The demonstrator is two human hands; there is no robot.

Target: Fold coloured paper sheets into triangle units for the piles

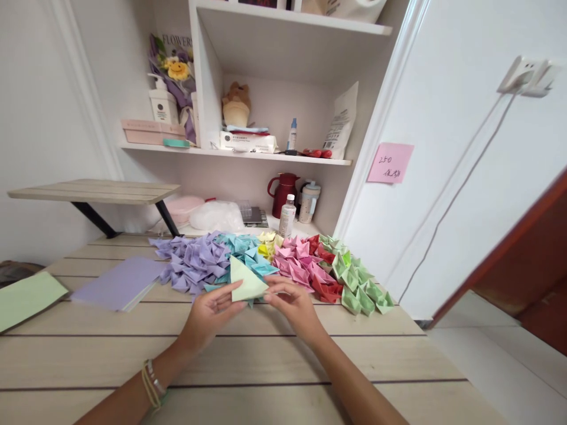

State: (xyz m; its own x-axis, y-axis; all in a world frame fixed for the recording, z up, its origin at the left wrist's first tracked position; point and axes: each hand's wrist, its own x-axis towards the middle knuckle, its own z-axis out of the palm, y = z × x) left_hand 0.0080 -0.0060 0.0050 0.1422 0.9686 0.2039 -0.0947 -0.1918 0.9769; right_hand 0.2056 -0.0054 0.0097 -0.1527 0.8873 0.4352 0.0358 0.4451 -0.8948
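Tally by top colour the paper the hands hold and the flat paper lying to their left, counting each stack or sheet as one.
Pale green: 2 (held piece, far-left paper)
Purple: 1 (stack)
Total: 3

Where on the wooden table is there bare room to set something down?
The wooden table shows bare planks between the forearms, right of the right hand nearer than the green folded pieces, and between the purple sheets and the left hand. It's crowded behind the hands, where colored folded pieces pack together.
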